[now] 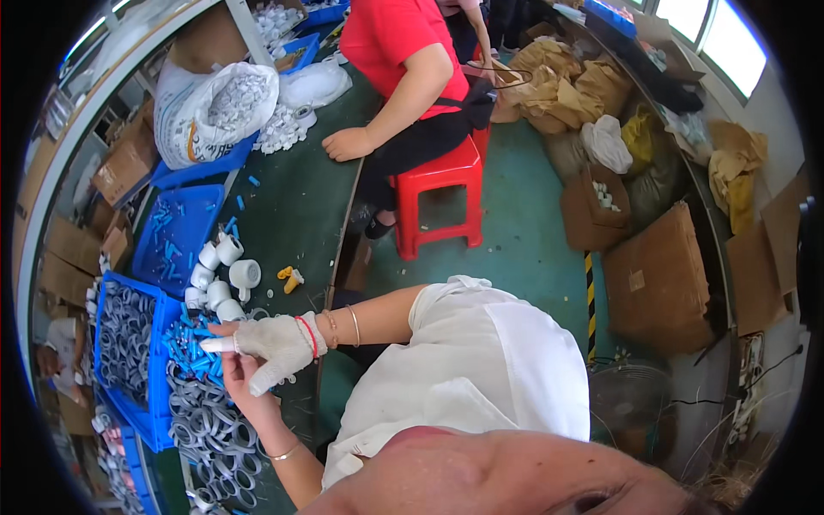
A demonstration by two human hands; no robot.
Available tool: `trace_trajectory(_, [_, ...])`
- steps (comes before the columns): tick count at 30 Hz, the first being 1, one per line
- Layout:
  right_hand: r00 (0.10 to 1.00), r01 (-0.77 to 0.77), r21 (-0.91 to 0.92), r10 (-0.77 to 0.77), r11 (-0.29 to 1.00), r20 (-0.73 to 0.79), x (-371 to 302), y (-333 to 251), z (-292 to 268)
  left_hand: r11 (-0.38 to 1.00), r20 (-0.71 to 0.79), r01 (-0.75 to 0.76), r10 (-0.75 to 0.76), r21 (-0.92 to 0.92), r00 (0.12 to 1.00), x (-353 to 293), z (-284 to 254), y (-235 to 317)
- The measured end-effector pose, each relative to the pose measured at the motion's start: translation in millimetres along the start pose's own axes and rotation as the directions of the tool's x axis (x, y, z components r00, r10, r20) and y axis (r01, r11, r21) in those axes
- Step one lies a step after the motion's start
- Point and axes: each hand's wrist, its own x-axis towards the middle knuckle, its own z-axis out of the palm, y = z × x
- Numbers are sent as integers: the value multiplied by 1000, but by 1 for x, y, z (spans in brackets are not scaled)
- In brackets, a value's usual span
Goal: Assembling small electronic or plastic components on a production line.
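My right hand [276,345] wears a white knit glove with bare fingertips, one finger wrapped in white. Its fingers stretch over a pile of small blue cylindrical pieces [190,348], and the thumb sits apart from them. Just below it, my left hand [251,390] is bare, with fingers curled up against the glove. Whatever it pinches is hidden by the right hand. Many grey rings [219,433] lie loose beside my left hand, and a blue bin [161,365] of grey rings stands just beyond. White round fittings [245,275] cluster near my right hand.
A blue tray [193,215] with a few blue pieces lies farther along the green table, near an open white sack [232,103] of pale parts. Yellow pieces [292,280] sit by the table edge. A co-worker in red [403,51] sits on a red stool [442,180]. Cardboard boxes [657,283] stand right.
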Motion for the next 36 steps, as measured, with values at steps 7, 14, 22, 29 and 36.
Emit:
trace_trajectory(7, [976, -58, 103, 34, 993, 215, -4, -9, -4, 927, 153, 281, -249, -249, 956, 2, -32, -1])
trace_trajectory(14, [972, 152, 2, -149, 988, 179, -6, -5, -4, 945, 112, 197, -173, -262, 979, -4, -19, 20])
trace_trajectory(22, [963, 180, -19, -172, 983, 209, -17, -9, -15, 942, 149, 216, -183, -255, 972, -11, -8, 19])
trace_trajectory(29, [963, 183, -83, -161, 980, 216, -38, -15, -25, 959, 242, 238, -197, -155, 950, -5, -11, 12])
trace_trajectory(36, [972, 9, -145, 25, 989, 232, -58, -16, -37, 940, 261, 338, -338, 47, 904, -15, 31, 31])
